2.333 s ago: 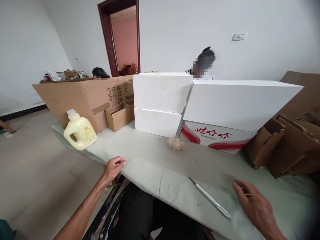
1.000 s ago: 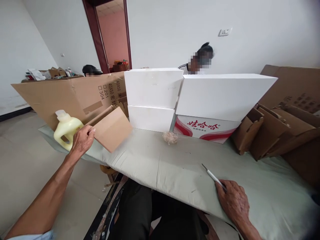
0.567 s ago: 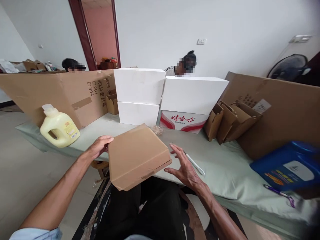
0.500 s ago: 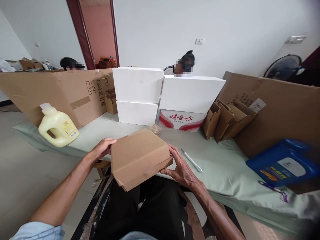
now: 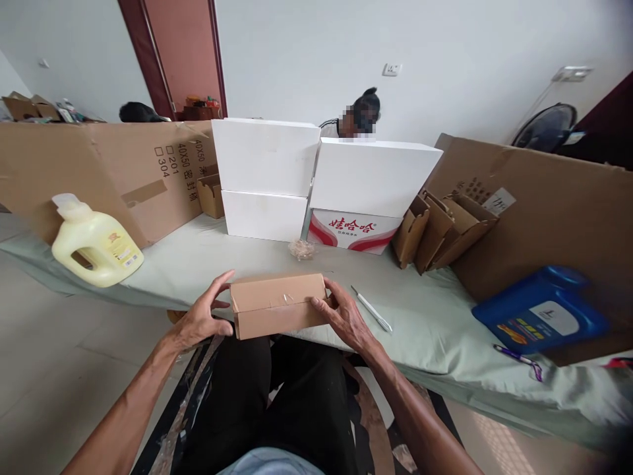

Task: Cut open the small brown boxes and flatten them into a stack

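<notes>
Our right hand (image 5: 349,321) grips the box (image 5: 277,309) by one end; left hand (image 5: 200,321), fingers spread at the other, contact unclear. Knife (image 5: 372,309) nearby on table (image 5: 198,254).

Two hands (image 5: 200,323) flank one held carton (image 5: 274,322); beyond it stand three plain white boxes (image 5: 267,158) and one printed box (image 5: 351,241); right of it, one white-handled tool (image 5: 374,313); either side, two jugs (image 5: 101,241).

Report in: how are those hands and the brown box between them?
Right hand gripping brown box at its right end. Left hand open at its left end, contact unclear. White tool lies apart, to the right.
</notes>
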Tool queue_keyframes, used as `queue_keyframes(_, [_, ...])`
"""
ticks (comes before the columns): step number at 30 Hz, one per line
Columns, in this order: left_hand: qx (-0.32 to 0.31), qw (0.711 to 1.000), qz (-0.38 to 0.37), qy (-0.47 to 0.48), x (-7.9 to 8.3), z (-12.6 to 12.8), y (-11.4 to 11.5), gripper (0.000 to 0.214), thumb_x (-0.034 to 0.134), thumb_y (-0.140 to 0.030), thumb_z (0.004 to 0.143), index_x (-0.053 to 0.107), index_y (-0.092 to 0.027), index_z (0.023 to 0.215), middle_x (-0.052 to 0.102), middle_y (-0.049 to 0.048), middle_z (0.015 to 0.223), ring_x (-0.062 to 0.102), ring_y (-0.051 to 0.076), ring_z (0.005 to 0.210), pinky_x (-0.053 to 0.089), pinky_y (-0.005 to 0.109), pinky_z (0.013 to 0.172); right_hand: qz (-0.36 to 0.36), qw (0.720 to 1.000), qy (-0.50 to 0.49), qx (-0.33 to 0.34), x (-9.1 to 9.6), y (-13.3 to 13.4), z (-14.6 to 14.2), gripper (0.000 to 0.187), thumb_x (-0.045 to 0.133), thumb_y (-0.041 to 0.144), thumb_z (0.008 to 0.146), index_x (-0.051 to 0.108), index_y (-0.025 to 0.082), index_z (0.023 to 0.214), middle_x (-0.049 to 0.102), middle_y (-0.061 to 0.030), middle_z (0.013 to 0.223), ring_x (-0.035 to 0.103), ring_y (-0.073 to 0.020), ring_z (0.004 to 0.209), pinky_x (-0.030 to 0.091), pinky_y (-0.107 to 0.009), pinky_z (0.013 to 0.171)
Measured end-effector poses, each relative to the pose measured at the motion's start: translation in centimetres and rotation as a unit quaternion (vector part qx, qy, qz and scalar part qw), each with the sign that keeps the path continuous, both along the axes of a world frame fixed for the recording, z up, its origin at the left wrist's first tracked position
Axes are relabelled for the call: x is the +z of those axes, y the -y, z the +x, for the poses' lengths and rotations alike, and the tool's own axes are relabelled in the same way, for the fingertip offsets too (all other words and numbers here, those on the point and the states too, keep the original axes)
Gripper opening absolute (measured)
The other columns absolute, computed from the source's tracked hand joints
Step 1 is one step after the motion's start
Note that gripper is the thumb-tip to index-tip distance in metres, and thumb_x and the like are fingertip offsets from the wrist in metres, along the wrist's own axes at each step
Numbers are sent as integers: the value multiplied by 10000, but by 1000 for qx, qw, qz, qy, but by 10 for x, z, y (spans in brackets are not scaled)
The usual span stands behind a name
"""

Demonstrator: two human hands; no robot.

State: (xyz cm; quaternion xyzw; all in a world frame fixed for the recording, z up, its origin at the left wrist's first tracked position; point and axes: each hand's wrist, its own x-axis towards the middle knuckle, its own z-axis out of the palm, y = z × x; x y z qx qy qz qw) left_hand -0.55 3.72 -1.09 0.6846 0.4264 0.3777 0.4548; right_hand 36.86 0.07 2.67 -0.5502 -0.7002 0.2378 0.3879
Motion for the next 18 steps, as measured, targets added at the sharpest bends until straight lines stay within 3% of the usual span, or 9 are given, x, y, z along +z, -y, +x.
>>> queue_keyframes(4, [20,979,158,-131,2,11,13,1455,1043,-507,616,163,-359,1766,245,165,1826,298,467,1661,385,617,1312,-4,1000,0,-7,0,-9,-3,653,550,697,1035,687,200,1436,743,-75,1124,608,-213,847,540,-367,831])
queue_keyframes(7, [39,963,211,-162,-1,22,14,1322,981,-378,711,169,-341,1753,326,186,1776,371,440,1632,387,622,1317,-12,1000,-3,10,-16,-14,16,641,449,701,1079,700,213,1411,761,-87,1130,651,-228,868,557,-363,800])
queue_keyframes(10, [50,955,241,-162,-3,26,12,1261,955,-361,715,207,-321,1729,393,189,1721,426,434,1596,431,601,1294,35,997,47,-55,-43,-21,57,578,401,634,1111,705,205,1352,739,-147,1281,692,-280,1056,578,-408,895])
queue_keyframes(12, [65,953,253,-156,1,24,13,1230,948,-387,710,238,-303,1711,415,193,1701,456,440,1570,444,598,1284,53,974,167,-144,-61,-24,90,467,495,535,1091,706,166,1286,720,-198,1279,669,-323,1152,552,-462,998])
queue_keyframes(14, [81,951,260,-147,8,21,16,1199,943,-414,697,276,-295,1686,443,185,1683,497,441,1536,460,585,1275,-1,936,282,-212,-75,-24,117,343,591,411,1048,703,139,1225,707,-224,1247,642,-354,1202,523,-475,1033])
queue_keyframes(16, [93,950,264,-140,17,17,21,1162,939,-423,682,315,-294,1654,471,173,1665,532,435,1507,480,563,1261,-56,911,333,-238,-84,-22,135,225,645,321,1008,705,148,1139,705,-212,1192,645,-350,1158,521,-445,980])
queue_keyframes(18, [95,949,267,-138,25,15,27,1110,931,-415,684,342,-291,1617,486,170,1659,553,423,1493,502,543,1240,-73,908,336,-241,-89,-19,143,101,647,261,994,691,175,1021,705,-178,1116,653,-321,1080,508,-405,916])
